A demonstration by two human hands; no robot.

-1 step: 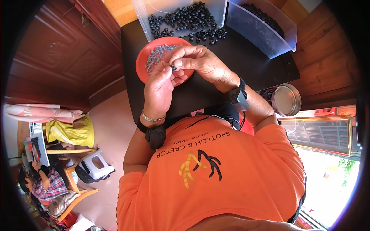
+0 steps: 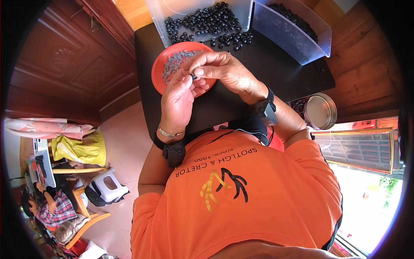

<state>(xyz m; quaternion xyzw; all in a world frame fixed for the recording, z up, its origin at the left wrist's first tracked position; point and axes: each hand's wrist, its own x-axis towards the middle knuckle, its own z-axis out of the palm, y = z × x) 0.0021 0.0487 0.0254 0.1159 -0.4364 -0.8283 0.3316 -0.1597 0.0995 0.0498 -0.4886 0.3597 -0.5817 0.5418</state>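
Note:
Over the red plate (image 2: 158,77), my two hands meet at a small black round piece (image 2: 193,77). My left hand (image 2: 177,97) is palm up and pinches it between thumb and fingers. Thumb and forefinger of my right hand (image 2: 220,69) are closed together right at its top; whether they hold a second small part is hidden. Many tiny silvery-grey metal pieces (image 2: 174,62) lie on the plate, partly covered by my hands. Beyond the plate, a clear plastic bin (image 2: 159,21) lies with its open side toward me, and black bead-like pieces (image 2: 211,19) spill from it.
The black tabletop (image 2: 276,82) carries everything. A second translucent bin (image 2: 286,41) with black pieces stands at the far right. A round metal tin (image 2: 321,111) sits beside the table's right edge. On the left are a white-grey stool (image 2: 105,185) and a seated person (image 2: 54,207).

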